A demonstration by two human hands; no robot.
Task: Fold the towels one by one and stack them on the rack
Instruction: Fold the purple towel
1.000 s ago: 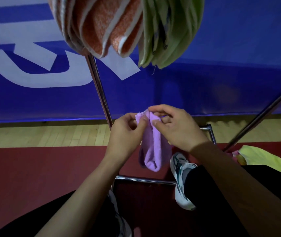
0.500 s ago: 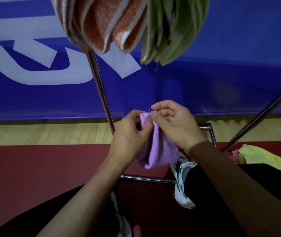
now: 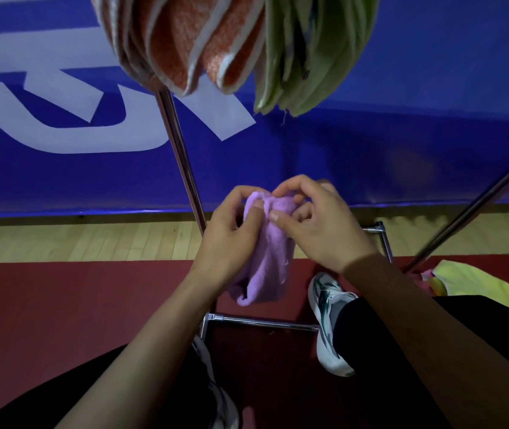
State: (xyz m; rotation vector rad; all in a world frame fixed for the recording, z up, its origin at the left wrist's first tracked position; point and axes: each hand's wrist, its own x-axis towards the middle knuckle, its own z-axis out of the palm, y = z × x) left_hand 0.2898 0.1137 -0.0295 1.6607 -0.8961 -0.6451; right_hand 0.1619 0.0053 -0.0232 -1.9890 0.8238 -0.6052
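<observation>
Purple towel has bunched shorter as left hand and right hand pinch it.

Dim light surrounded me; my forearms sat in deep shadow, the rack poles bowed with wide-angle distortion, and everything looked soft.

Towel between the fingers: plain lilac. Towels above the fingers: orange with white borders; pale green.
</observation>
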